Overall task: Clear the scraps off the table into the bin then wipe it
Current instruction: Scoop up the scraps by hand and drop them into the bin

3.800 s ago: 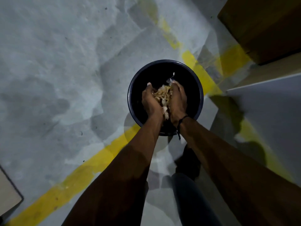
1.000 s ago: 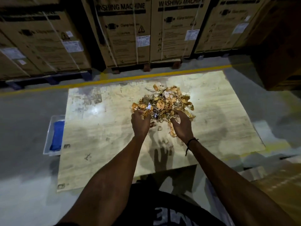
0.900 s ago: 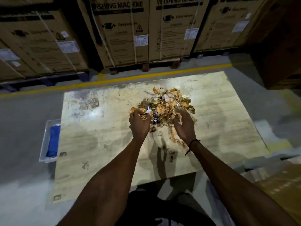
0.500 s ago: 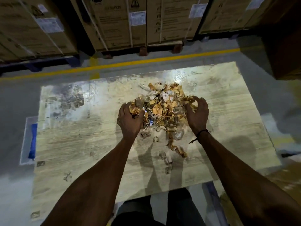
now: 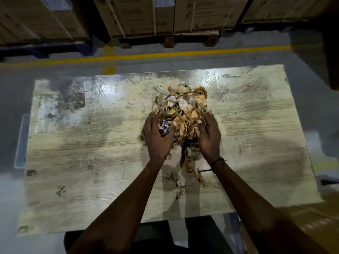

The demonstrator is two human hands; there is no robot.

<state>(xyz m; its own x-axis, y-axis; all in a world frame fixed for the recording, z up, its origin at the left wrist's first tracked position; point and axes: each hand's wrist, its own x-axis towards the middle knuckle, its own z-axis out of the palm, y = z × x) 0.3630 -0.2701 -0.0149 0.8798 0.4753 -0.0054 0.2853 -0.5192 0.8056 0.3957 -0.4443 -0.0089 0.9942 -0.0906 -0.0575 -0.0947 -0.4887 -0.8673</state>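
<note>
A heap of orange and white scraps lies on the middle of a worn pale wooden table. My left hand curls round the left side of the heap, with a bluish bit between its fingers and thumb. My right hand cups the right side, its fingers bent into the scraps. A few loose scraps trail toward the near edge between my wrists. The bin is out of view.
Large cardboard boxes on pallets stand beyond a yellow floor line. A clear tray shows past the table's left edge. A dark object stands at the far right.
I have come from the bin back to the table. Over the last second both hands closed in from the sides, squeezing the heap together, while the view moved nearer.
</note>
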